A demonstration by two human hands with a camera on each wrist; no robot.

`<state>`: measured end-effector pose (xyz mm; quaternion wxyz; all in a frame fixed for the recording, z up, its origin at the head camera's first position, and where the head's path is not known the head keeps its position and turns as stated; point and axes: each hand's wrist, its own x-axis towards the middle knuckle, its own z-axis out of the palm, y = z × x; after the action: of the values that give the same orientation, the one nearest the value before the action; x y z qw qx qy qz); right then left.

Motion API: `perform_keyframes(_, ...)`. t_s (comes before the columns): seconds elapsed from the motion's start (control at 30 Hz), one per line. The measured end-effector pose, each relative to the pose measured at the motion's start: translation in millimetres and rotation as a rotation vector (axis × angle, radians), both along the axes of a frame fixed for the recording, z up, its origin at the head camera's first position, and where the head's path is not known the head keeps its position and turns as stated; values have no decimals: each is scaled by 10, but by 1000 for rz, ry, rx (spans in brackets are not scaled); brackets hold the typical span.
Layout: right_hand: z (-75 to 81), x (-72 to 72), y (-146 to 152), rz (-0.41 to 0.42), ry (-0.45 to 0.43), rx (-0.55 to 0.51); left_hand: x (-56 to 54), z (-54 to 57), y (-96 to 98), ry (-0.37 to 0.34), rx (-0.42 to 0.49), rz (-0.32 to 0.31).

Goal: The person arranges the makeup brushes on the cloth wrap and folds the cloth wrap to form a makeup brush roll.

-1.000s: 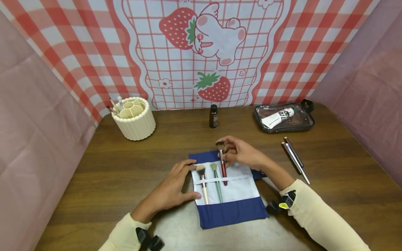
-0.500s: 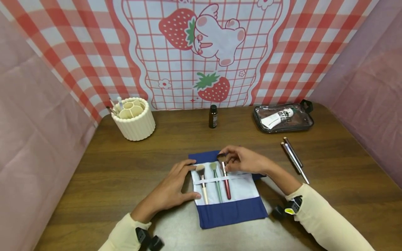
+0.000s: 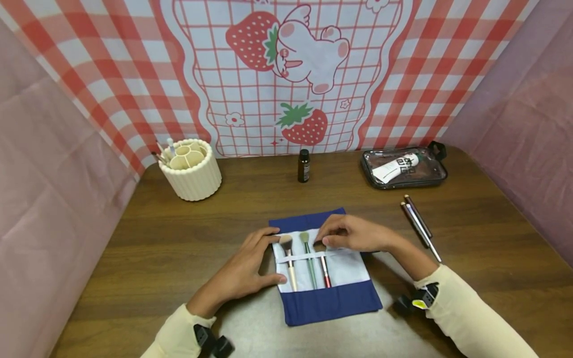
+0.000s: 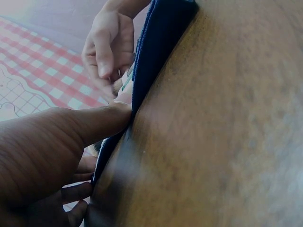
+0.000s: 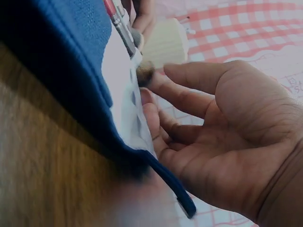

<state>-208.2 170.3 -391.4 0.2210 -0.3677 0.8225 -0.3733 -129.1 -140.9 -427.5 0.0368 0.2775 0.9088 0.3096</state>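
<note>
A navy brush roll (image 3: 331,303) with a white lining lies unfolded on the table. Under its white elastic strap (image 3: 344,253) sit a cream-handled makeup brush (image 3: 292,273), a green brush (image 3: 310,266) and a red-handled brush (image 3: 326,273). My left hand (image 3: 243,268) rests on the roll's left edge, thumb and fingers spread. At the bristles of the red-handled brush is my right hand (image 3: 358,233), thumb and forefinger extended close to the tip. In the right wrist view, the dark bristles (image 5: 145,73) are beside those fingertips; firm contact is unclear.
Several slim brown and silver sticks (image 3: 418,223) lie right of the roll. Behind stand a small dark bottle (image 3: 304,166), a ribbed cream organizer (image 3: 192,179) holding a few thin brushes, and a clear black-edged pouch (image 3: 429,174) with a white tube (image 3: 394,169).
The red-handled brush has slid down under the strap, toward the roll's lower navy band. My right hand has come lower with it, fingers now at the bristles. My left hand stays put.
</note>
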Motion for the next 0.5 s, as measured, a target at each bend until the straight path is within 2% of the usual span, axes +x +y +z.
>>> perform_keyframes(0.07,36,18,57,-58,60,-13,1,-1,4,0,-1,-1)
perform_keyframes(0.17,110,33,181,-213,218,10,5,1,10,-5,-3,1)
perform_keyframes(0.23,164,20,293,-325,352,64,8,0,11,-10,-5,3)
perform_keyframes(0.3,220,-7,435,-433,464,160,10,-1,12,-13,-6,5)
perform_keyframes(0.4,309,-48,678,-558,531,315,10,-3,13,-10,-2,2)
perform_keyframes(0.5,379,-76,905,-634,506,450,10,1,12,-4,8,1)
